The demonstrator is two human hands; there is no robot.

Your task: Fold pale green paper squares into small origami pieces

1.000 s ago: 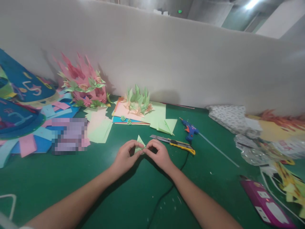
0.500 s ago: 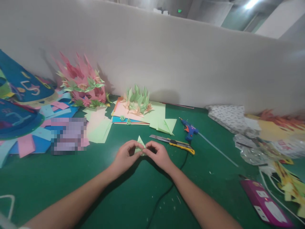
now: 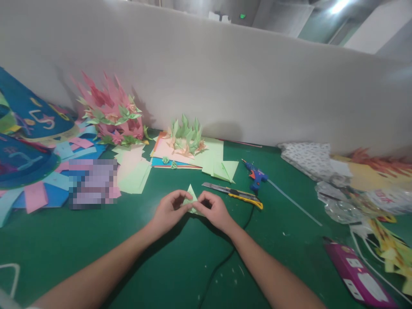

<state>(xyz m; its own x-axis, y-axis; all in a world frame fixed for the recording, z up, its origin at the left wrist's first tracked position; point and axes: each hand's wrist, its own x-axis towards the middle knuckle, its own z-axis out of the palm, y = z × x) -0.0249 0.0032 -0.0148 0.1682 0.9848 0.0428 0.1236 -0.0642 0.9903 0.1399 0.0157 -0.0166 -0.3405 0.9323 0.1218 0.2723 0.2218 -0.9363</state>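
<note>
The left hand [image 3: 172, 209] and right hand [image 3: 215, 209] have their grip clamped on the green paper [image 3: 190, 191] over the surface [image 3: 177, 266] — it seems partly folded, but the hands hide what remains.

Both hands [image 3: 171, 209] close together, in pinch grips
</note>
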